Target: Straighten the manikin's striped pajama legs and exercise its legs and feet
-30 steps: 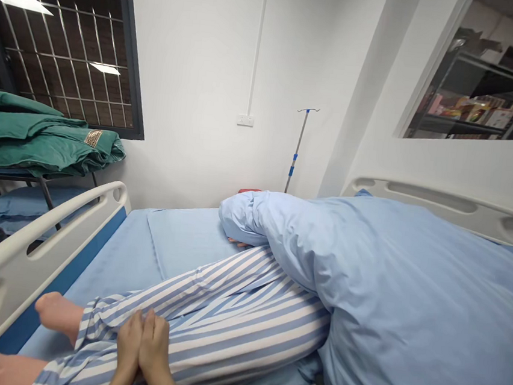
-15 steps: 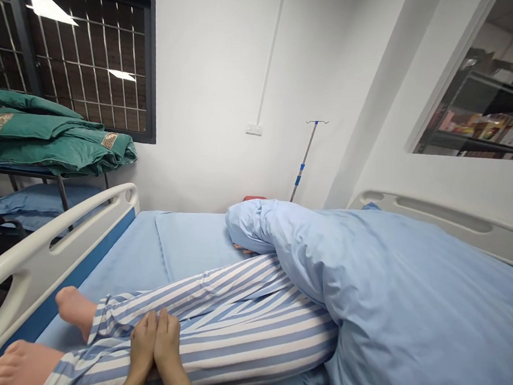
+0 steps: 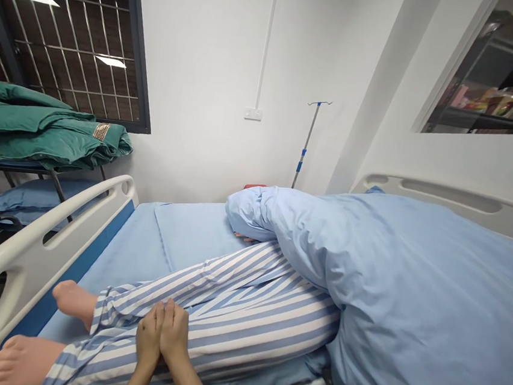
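Observation:
My left hand (image 3: 149, 336) and my right hand (image 3: 174, 333) are side by side, touching, over the near leg of the striped trousers (image 3: 266, 326). Both have their fingers curled in; no object shows in them, though the palms are turned out of sight. The blue-and-white trousers are on a lying figure that looks like a care manikin. Its far foot (image 3: 76, 303) and near foot (image 3: 25, 361) are bare. A light blue quilt (image 3: 389, 272) covers the upper body, and some fingers (image 3: 245, 237) peep out from under its edge. Whether my hands press on the leg, I cannot tell.
The bed's footboard (image 3: 47, 239) rises at the left and its headboard (image 3: 447, 196) at the right. An IV pole (image 3: 306, 143) stands beyond the bed. Folded green quilts (image 3: 48, 136) lie on a rack at the left. Light blue sheet (image 3: 193, 229) shows beside the legs.
My hands, still closed and together, have shifted slightly to the right along the leg. The view has tilted down and moved a little. Manikin and quilt lie as before.

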`<state>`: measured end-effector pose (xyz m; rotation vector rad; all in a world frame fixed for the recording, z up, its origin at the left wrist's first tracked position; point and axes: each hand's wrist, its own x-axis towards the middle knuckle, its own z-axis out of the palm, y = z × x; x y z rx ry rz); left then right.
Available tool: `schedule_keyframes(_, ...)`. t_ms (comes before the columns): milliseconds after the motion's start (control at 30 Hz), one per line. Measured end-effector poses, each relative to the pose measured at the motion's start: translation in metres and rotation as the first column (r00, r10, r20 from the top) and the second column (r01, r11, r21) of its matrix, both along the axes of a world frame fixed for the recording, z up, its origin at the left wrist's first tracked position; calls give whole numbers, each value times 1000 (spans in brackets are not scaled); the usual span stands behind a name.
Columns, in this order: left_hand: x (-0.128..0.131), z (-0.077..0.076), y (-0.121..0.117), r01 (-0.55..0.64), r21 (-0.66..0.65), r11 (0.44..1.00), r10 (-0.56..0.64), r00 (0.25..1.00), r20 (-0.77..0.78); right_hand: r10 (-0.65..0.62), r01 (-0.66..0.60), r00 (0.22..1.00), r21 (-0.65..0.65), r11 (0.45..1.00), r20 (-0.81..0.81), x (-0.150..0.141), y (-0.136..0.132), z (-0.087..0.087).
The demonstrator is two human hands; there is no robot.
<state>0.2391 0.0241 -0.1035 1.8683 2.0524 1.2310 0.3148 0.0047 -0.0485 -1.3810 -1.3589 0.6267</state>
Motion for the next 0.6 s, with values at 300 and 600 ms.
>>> schedule_keyframes(300,-1,9,1,75,-73,994,-73,997,31,33,-33,997,-2,999,-76,3,-1,-4)
schedule_keyframes(600,7,62,2,290,-121,949,-213,877,431,20,-17,989,24,1000,-145,3,3,-5)
